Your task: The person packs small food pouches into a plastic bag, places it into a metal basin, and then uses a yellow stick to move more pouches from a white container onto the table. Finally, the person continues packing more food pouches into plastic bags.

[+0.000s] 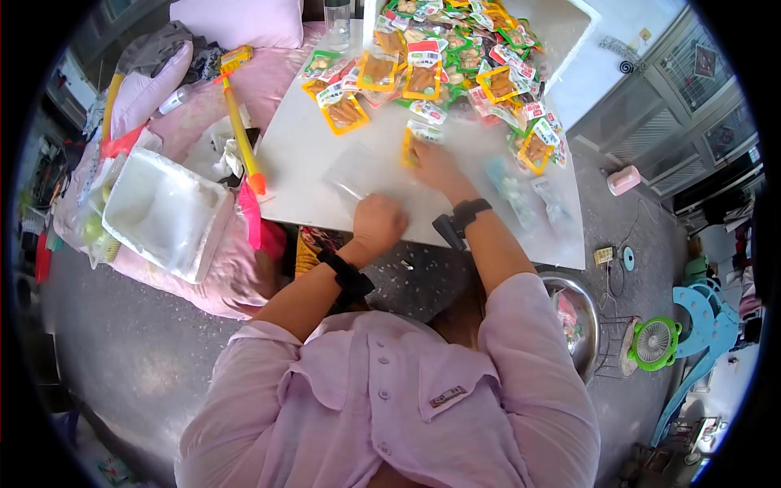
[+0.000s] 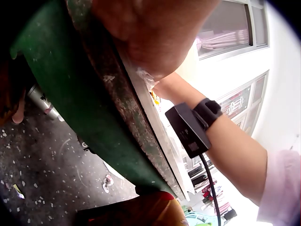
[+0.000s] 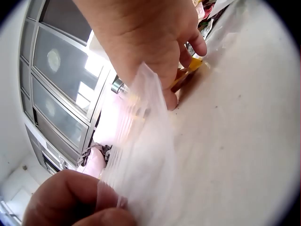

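At the near edge of the white table (image 1: 297,191), my left hand (image 1: 378,226) pinches a clear plastic bag (image 1: 346,175) by its edge. In the right wrist view, the thin bag (image 3: 150,160) stands up from the thumb and fingers of the left hand (image 3: 70,202). Farther in, my right hand (image 1: 441,171) reaches over the tabletop with its fingers round a yellow-edged snack packet (image 1: 423,132). A yellow corner of that packet (image 3: 195,64) shows beneath the fingers. The left fingers are mostly hidden in the left wrist view.
A heap of snack packets (image 1: 455,65) spills from a white foam box (image 1: 573,20) at the back. Small clear bags (image 1: 512,191) lie right of my right hand. A foam box (image 1: 163,211) sits on the bed at left; a metal basin (image 1: 590,325) stands below right.
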A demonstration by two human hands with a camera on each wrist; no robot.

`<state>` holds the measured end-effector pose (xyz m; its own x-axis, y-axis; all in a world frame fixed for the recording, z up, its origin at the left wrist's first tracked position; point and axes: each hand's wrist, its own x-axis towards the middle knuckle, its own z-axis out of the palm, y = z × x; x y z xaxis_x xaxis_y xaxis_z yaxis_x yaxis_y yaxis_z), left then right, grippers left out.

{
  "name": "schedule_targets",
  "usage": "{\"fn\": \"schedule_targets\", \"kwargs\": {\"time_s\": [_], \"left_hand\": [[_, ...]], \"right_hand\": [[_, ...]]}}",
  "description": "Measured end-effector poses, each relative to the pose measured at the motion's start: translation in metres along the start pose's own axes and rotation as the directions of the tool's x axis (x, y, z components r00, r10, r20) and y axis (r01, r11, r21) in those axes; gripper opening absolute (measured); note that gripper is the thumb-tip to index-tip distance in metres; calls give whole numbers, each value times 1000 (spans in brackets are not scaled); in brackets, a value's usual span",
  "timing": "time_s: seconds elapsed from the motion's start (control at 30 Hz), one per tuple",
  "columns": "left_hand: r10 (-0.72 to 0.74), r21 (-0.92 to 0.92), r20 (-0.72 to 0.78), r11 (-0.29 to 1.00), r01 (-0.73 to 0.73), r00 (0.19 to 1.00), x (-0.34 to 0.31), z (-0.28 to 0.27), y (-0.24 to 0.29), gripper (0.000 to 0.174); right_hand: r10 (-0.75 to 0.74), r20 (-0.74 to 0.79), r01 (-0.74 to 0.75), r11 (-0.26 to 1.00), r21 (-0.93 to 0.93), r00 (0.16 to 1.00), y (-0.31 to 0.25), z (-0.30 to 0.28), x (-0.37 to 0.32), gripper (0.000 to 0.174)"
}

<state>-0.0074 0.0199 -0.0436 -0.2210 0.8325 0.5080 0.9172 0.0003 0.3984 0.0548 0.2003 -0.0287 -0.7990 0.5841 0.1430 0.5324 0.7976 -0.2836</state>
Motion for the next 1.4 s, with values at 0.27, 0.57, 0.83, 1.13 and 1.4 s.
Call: {"fn": "schedule_targets", "kwargs": {"time_s": [0.27,0.57,0.83,1.13,1.4], "left_hand": [[17,8,-15,1000,-16,1000,-1,2,-3,9],[-164,-70,93,983,171,982,6,11,-10,10],[-200,-131,8,971,199,980,6,16,0,12],[-373,-306,90,872,382,924,12,10,4,16],[-117,-110,36,987,120,992,11,8,6,9]], "right_hand": [[313,-233,-125,802,584,921,31,-53,-54,26],[184,126,-220,683,696,975,4,-120,-106,26],[-23,178,-73,854,515,984,-8,-75,-75,25],[-103,372,-120,839,531,923,-12,-57,-51,26],[-66,324,-143,803,579,944,-8,-27,-49,28]]}}
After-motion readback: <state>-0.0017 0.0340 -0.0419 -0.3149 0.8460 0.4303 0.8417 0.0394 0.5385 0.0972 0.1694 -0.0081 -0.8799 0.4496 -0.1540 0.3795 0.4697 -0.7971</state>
